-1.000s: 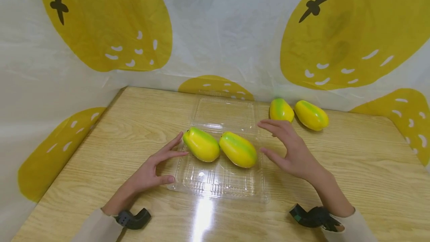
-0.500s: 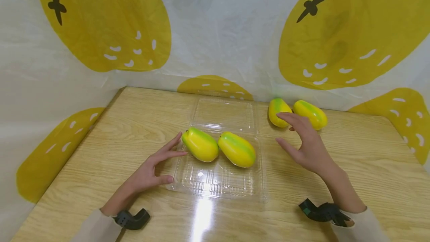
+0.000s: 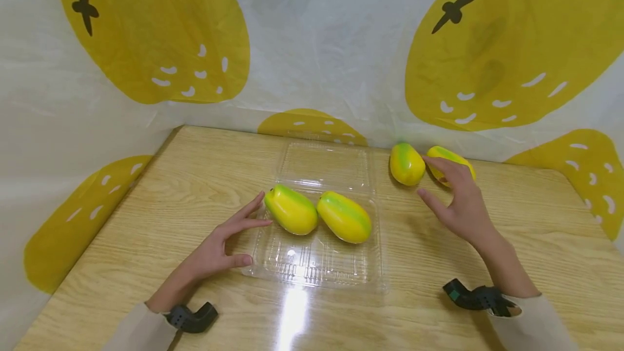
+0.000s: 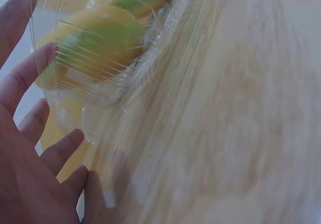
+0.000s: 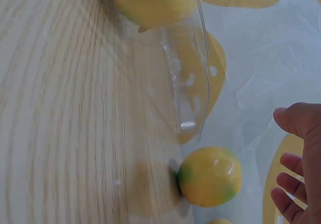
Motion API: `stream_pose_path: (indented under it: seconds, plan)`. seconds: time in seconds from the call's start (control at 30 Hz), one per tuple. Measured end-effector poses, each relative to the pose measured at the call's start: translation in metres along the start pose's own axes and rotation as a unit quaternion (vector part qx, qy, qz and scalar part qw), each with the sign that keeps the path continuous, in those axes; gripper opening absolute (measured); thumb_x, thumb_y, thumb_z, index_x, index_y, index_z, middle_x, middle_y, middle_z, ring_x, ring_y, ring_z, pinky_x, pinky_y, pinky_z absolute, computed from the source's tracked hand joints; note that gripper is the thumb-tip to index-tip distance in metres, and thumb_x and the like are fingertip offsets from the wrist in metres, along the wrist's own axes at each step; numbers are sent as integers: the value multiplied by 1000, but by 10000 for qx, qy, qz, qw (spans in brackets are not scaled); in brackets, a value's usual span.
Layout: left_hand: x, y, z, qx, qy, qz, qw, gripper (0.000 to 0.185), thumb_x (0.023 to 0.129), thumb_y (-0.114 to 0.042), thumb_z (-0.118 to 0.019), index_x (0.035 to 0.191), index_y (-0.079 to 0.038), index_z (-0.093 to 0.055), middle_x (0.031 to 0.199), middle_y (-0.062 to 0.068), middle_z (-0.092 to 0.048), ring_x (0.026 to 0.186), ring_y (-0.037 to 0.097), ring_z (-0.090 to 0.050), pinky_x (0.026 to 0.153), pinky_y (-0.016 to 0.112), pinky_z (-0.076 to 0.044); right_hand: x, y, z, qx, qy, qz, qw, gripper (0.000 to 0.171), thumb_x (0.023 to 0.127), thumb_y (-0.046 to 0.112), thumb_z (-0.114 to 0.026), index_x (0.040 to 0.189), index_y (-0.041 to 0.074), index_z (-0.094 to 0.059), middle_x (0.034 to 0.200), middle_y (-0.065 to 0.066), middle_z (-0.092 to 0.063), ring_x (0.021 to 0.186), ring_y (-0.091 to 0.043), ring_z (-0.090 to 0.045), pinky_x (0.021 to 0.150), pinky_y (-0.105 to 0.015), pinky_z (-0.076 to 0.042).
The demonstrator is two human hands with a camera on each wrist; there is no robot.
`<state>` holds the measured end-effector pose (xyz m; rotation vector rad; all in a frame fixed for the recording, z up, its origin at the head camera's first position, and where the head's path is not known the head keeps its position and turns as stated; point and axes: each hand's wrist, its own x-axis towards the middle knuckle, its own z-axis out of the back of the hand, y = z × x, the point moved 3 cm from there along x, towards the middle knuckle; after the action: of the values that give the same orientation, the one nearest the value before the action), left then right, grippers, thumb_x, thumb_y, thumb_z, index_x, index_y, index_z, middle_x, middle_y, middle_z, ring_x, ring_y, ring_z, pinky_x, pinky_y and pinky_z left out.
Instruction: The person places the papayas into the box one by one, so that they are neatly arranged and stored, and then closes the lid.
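Table (image 3: 512,221), wood. Clear tray (image 3: 317,264) at centre, 2 mangoes (image 3: 317,213) inside. L hand (image 3: 219,245) at tray's 9 o'clock edge, fingers straight, touching it. R hand (image 3: 460,205) at 2 o'clock, fingers spread apart over far mango (image 3: 458,158); contact unclear. 2nd loose mango (image 3: 406,164) just beside.

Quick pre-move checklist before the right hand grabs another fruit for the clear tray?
1. Right hand free, holding nothing: ok; fingers spread.
2. Right hand at a loose fruit: ok; it is over the far fruit by the backdrop. Contact: cannot tell.
3. Near loose fruit out of the way: cannot tell; it lies close beside the fingers.
4. Left hand steadying the tray: ok; it rests at the tray's left edge.
5. Space in the tray: ok; two fruits fill the back, the front is bare.
6. Lid open: ok; it lies flat behind.
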<state>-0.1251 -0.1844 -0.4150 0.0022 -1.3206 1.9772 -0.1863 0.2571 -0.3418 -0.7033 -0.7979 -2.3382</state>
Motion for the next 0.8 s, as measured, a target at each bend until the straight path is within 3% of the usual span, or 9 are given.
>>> stream_pose_path:
  seconds: [0.3,0.57,0.8]
  plan:
    - [0,1,1,-52,11,29,10000,64,77,-22,-78,136,-13,-53,159,12,-12,142,33,-22,109,59,-12,0,-25,9,-273,-160,-307,9990,64,72,0,-78,131,2,-54,126,-20,-55,111,-39,-48,90,-13,-31]
    - [0,1,1,-12,5,86,10000,64,78,-24,-78,136,-14,-54,159,11,-13,143,32,-16,106,66,-11,-1,-45,14,-351,-344,-503,9975,60,71,-1,-78,127,-1,-57,122,-24,-57,114,-44,-45,97,-43,-33]
    - [0,1,0,23,8,88,10000,65,76,-20,-78,136,-13,-54,159,11,-12,143,32,-17,110,57,-12,-3,-61,17,-346,-467,-679,9960,55,72,1,-77,123,-4,-58,118,-26,-58,112,-47,-45,102,-46,-27]
